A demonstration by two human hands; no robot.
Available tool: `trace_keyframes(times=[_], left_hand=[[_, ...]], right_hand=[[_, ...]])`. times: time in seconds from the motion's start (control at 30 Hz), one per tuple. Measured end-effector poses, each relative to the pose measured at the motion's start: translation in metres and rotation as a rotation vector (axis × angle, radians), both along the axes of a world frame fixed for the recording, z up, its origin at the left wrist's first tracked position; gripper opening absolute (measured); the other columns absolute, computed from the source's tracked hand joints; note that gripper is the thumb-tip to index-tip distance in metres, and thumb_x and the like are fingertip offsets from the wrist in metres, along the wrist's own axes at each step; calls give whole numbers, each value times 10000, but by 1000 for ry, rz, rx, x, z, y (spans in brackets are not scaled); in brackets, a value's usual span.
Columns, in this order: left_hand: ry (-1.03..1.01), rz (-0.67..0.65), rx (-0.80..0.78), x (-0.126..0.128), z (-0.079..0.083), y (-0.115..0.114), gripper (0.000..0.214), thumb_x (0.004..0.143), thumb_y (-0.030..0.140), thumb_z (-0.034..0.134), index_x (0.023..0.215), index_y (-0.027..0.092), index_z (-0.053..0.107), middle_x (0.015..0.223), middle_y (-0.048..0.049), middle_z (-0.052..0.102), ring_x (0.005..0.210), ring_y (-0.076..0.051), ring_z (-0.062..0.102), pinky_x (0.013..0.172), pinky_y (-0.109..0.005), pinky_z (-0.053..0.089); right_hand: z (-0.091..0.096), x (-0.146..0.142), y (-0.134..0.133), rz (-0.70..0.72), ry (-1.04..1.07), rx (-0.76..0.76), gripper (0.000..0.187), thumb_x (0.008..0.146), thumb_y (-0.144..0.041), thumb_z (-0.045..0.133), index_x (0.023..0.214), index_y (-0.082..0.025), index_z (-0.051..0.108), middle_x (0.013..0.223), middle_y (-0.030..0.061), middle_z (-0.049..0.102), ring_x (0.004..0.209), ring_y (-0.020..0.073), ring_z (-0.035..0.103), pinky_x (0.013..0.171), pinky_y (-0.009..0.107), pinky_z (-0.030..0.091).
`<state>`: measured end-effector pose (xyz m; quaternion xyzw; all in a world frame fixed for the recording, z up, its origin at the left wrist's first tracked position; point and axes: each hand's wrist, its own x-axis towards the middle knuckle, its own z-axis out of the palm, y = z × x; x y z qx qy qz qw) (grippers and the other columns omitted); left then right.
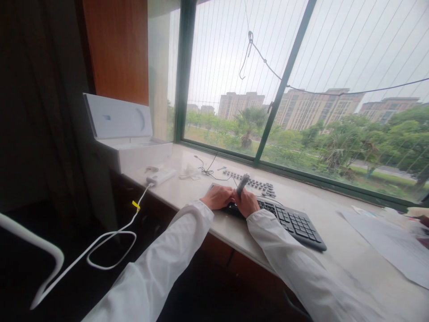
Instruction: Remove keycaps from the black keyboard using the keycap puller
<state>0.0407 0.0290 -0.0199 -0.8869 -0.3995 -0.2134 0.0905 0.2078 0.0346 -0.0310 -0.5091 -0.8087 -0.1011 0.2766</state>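
Observation:
A black keyboard (303, 227) lies along the front of the white windowsill counter, with its number pad to the right. My right hand (247, 203) is closed around a dark, thick-handled tool (244, 182) that stands upright over the keyboard; its lower end is hidden by my fingers. Against it, my left hand (217, 197) rests on the keyboard's left part, fingers curled and pressed in. What those fingers hold, if anything, is hidden. Behind the keyboard, loose black keycaps (258, 183) are laid out in rows.
A thin black cable (208, 172) coils behind my left hand. On the left stand an open white box (134, 154) and a white power adapter (161, 175) with a white cable (115, 232) hanging off the edge. Paper sheets (392, 243) lie at right. A window (234, 80) runs behind.

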Motion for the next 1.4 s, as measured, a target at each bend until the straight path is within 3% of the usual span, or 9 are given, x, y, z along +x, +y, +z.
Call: trace_keyframes(times=[0.73, 1.07, 1.4], left_hand=[[50, 7, 23, 0, 0, 0, 243, 914, 368, 479, 964, 170, 610, 985, -61, 660, 860, -209, 649, 715, -286, 488], [39, 10, -13, 0, 2, -1, 203, 900, 306, 487, 932, 161, 625, 994, -74, 664, 854, -207, 649, 727, -293, 484], [-4, -47, -38, -6, 2, 5, 208, 915, 339, 510, 968, 258, 695, 1000, -10, 681, 902, -170, 643, 744, -261, 464]], right_hand=[[0, -1, -1, -65, 20, -16, 333, 964, -385, 305, 952, -130, 519, 729, 96, 663, 641, 213, 622, 573, 281, 327], [-4, 3, 3, 66, 25, 5, 316, 964, -386, 304, 972, -140, 502, 761, 87, 659, 673, 215, 625, 588, 282, 358], [1, 1, 3, -63, 53, -47, 298, 957, -375, 332, 960, -153, 533, 745, 80, 658, 685, 212, 629, 569, 262, 325]])
